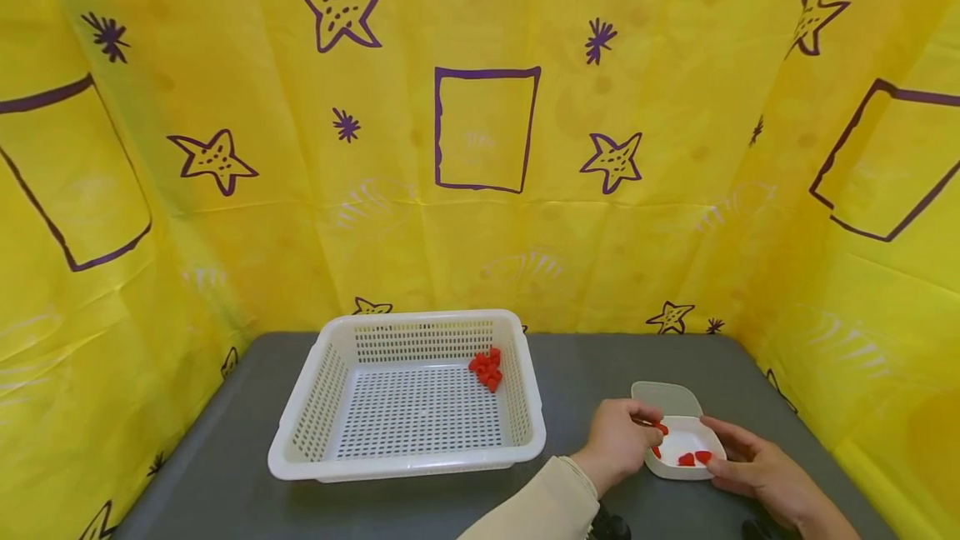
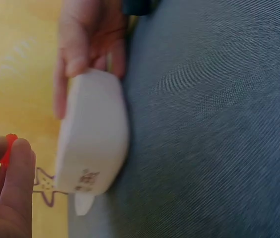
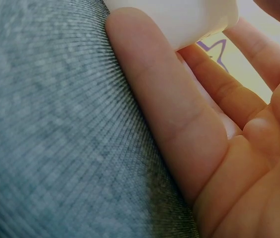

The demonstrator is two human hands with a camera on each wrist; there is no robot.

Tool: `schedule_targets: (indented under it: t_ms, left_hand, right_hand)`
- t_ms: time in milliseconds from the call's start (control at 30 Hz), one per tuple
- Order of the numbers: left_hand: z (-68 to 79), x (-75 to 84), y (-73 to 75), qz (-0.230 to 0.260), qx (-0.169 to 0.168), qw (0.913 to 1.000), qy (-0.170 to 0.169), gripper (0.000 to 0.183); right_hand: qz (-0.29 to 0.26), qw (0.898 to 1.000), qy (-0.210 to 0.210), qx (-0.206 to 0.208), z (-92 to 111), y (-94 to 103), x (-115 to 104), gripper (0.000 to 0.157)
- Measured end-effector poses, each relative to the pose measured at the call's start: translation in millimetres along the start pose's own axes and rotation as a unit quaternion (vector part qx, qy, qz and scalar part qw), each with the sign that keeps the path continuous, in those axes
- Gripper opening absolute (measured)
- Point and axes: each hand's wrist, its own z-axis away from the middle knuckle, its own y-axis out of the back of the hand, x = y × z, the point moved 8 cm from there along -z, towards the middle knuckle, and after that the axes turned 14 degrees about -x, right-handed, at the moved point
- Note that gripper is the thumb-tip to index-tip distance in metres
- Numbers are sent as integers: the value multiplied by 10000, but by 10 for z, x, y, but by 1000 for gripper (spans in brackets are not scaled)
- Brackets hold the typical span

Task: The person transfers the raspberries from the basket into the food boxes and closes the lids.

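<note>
Between thumb and fingertips my left hand (image 1: pixel 618 438) pinches a small red piece (image 2: pixel 10 149) over the left side of a small white box (image 1: pixel 664 468). Several more red pieces (image 1: pixel 702 457) lie in the box; their exact kind is too small to tell. The box's hinged lid (image 1: pixel 666 397) stands open toward the back. My right hand (image 1: pixel 767 473) holds the box by its right side, thumb at the front and fingers farther back. In the right wrist view the fingers (image 3: pixel 165 94) lie against the white box wall, close to the tabletop.
A large white slotted basket (image 1: pixel 405 467) stands left of my hands on the dark grey table (image 1: pixel 585 365). A cluster of red pieces (image 1: pixel 486 369) lies in its right back corner. Yellow printed cloth (image 1: pixel 480 257) walls in the back and both sides.
</note>
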Motion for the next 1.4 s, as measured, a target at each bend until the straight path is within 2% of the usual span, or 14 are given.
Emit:
schedule_targets:
  t_ms: [233,600,733,833,900,967,1067,1133,1200,1300,1400]
  left_hand:
    - [6,-90,-115,-624,-54,9980,-72,15]
    - [-2,-52,-141,-1119,-164,9934,-196,22]
    - [8,-23,-129,-1054,-176,9942,-147,24]
    - [23,54,-137,-631,-232,9977,-46,27]
    - [36,192,-127,-178,-314,9993,-2,31]
    - [46,421,-91,311,-470,9984,-75,37]
    - [45,872,109,372,-826,9944,-550,50]
    - [30,1142,324,20,-1149,9890,-931,60]
    - [-1,1328,568,-357,-1469,9808,-1234,69]
    - [-46,1441,945,-762,-1877,9698,-1362,82]
    - [-70,1406,1299,-936,-2195,9618,-1338,89]
  right_hand:
    - [-88,9999,95,-79,-5,-4,-2,59]
    - [-75,9999,78,-85,-10,-4,1,59]
    - [-117,9997,154,-154,-15,-8,-5,55]
    - [-199,9991,266,-270,-12,-16,-11,48]
    - [-264,9987,286,-316,-9,-22,-12,45]
    - [-228,9988,302,-305,3,-21,-11,48]
    - [-86,9996,199,-168,-8,-17,-17,55]
    - [67,9999,121,-79,-24,-18,-24,63]
    - [156,9999,5,17,-30,-10,-13,66]
    - [182,9998,-87,45,-23,-3,10,66]
    - [126,9999,-85,23,-9,7,24,62]
